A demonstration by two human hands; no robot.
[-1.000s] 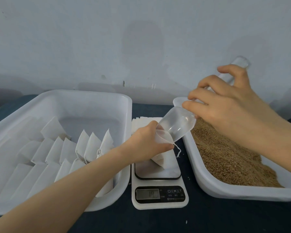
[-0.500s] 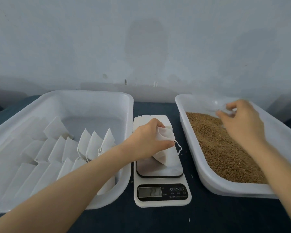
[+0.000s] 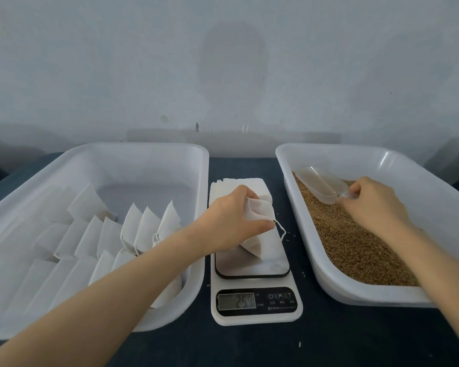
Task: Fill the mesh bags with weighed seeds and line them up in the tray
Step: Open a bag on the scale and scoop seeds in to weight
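On the scale [image 3: 255,317], which stands between the two tubs near the table's [image 3: 249,348] front edge, the mesh bag [image 3: 252,245] rests on the plate. My left hand [image 3: 232,221] holds it, thumb and fingers pinching its mouth, with the drawstring [image 3: 282,231] trailing to the right. A second ago the scoop [image 3: 321,185] was tipped over that mouth. Now it lies back on the seeds [image 3: 355,245] toward the far left corner of the seed tub [image 3: 355,296], and the fingertips of my right hand [image 3: 368,205] are curled on its handle.

I judge the pour done and the weight check due, though the display [image 3: 236,301] is too blurred to read. If the weight is right, the bag needs closing and a place beside the filled bags [image 3: 149,226] ranked in the tray [image 3: 143,152] at the table's left edge. Empty bags [image 3: 233,184] lie stacked just behind the scale.
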